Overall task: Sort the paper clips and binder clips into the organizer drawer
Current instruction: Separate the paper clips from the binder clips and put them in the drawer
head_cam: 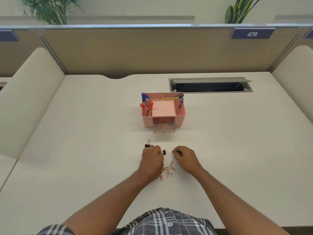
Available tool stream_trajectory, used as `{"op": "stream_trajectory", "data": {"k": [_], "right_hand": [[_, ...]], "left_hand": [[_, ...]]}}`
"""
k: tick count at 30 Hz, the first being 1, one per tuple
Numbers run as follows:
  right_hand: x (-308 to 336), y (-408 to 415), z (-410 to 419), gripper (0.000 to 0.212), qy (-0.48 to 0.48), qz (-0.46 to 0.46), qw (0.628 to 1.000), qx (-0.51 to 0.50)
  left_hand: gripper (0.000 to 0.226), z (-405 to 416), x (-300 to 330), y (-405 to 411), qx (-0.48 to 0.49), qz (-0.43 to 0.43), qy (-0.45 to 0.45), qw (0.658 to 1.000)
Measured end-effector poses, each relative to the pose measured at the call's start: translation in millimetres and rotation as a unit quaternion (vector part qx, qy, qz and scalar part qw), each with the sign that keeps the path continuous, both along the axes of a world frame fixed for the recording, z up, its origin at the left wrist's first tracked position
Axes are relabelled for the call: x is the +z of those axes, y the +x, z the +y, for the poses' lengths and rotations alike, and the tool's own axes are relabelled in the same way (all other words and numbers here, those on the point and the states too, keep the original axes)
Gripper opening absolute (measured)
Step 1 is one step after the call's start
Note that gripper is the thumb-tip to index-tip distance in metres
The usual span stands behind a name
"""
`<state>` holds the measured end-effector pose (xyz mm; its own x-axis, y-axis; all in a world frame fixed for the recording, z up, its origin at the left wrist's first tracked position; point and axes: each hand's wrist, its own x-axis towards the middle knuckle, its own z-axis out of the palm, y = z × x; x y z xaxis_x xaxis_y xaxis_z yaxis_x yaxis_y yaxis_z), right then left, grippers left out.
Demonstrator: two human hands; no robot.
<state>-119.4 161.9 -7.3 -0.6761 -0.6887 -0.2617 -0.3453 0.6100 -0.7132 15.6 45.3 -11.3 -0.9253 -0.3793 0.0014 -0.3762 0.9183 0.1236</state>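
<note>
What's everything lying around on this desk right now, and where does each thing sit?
organizer: one, pink, desk centre.
drawer: one, clear, pulled open at the organizer's front, clips inside.
pens: several, blue and red, standing in the organizer's compartments.
binder clips: two visible, black, by the left hand.
paper clips: a loose pile, red and white, between the hands.
cable hatch: one, grey, open, far right.
plants: two, green, behind the partition.
left hand: over the binder clips.
right hand: fingers pinching a small clip.
</note>
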Motion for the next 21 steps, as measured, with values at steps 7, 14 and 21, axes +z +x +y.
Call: {"op": "stream_trajectory", "data": {"k": [7, 14, 21], "right_hand": [[28.9, -5.1, -11.4, 0.013, -0.052, 0.023, 0.998, -0.009], [87.0, -26.7, -62.3, 0.019, -0.112, 0.14, 0.984, -0.005], [93.0, -32.9, -83.2, 0.023, -0.051, 0.158, 0.986, 0.032]], "left_hand": [[0.017, -18.2, 36.8, -17.5, 0.061, 0.156, 0.12, 0.979], [0.014, -57.6, 76.1, -58.5, 0.127, 0.243, 0.227, 0.935], [0.018, -67.1, 71.7, -61.1, 0.139, 0.225, 0.26, 0.929]]}}
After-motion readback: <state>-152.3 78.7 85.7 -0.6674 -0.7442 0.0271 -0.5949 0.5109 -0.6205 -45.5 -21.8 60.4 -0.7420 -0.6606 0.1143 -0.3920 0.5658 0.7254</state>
